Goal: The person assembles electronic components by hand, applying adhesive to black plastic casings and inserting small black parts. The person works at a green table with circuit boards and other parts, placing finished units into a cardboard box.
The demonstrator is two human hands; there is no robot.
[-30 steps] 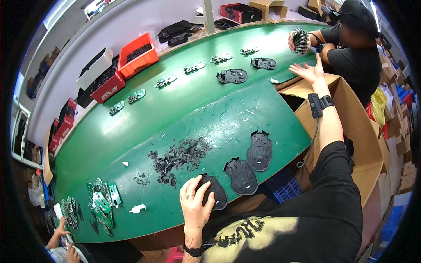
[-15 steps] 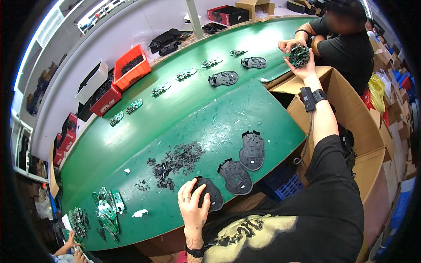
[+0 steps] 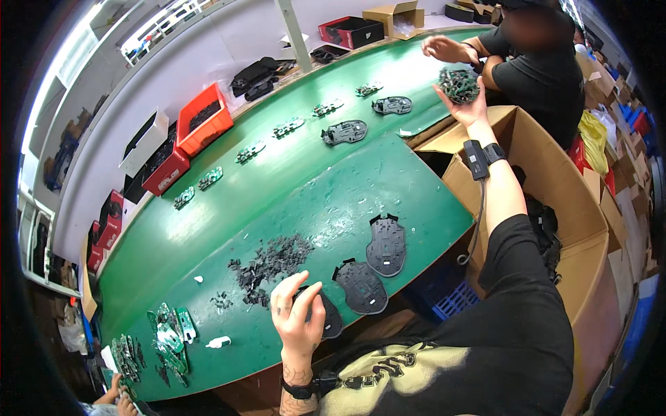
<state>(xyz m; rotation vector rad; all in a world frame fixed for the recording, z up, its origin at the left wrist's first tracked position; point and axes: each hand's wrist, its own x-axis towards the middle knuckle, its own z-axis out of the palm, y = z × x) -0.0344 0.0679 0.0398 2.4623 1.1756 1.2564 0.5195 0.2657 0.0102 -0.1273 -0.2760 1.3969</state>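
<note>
My right arm reaches out to the far right, and my right hand (image 3: 470,109) clasps a round clump of circuit boards (image 3: 458,85). My left hand (image 3: 298,317) is raised over the near edge of the table with its fingers apart and nothing in them. Partly hidden behind it lies a black mouse shell (image 3: 331,320); whether the fingertips touch it I cannot tell. Two more shells, a middle one (image 3: 362,287) and a right one (image 3: 386,248), lie in a row along the edge, inner side up.
Small black parts (image 3: 267,267) are heaped mid-table. Circuit boards (image 3: 170,340) are piled at the left, near another person's hands (image 3: 119,396). Boards and shells (image 3: 345,132) line the green belt (image 3: 229,208). A co-worker's hand (image 3: 447,50) is beyond mine; a carton (image 3: 576,187) stands right.
My left hand has lifted slightly off the near shell. My right hand, with the boards, has shifted a little left. The co-worker's hand has moved away from the clump.
</note>
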